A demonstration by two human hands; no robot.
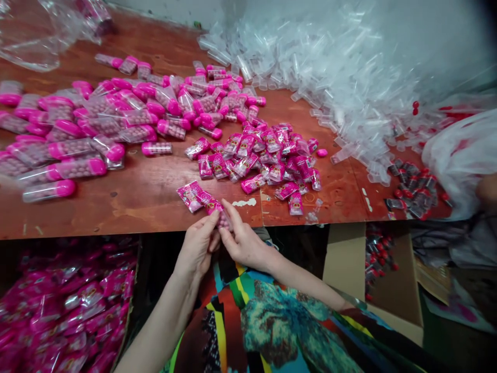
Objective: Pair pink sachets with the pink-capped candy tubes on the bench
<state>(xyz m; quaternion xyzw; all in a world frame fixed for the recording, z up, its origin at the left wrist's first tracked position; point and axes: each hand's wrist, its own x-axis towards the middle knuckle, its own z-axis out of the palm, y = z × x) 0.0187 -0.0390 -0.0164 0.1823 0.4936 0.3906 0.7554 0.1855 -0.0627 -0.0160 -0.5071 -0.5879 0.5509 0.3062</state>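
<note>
My left hand (199,242) and my right hand (248,244) meet at the table's front edge. Between their fingertips they pinch a small pink printed packet (210,202), whose near end shows pale pink balls through clear plastic. Its far end touches or overlaps another pink packet (189,196) lying on the wood. Just beyond my hands lies a loose pile of similar pink packets (267,150). Farther left are many clear tubes (132,116) with bright pink caps, filled with small pinkish balls. Fingers hide part of the held packet.
A heap of clear plastic tubes (287,57) covers the back right of the brown table (135,207). Red-capped tubes (415,189) lie beside a white bag (466,160). Below stand a box of pink packets (70,311) and a cardboard box (404,290).
</note>
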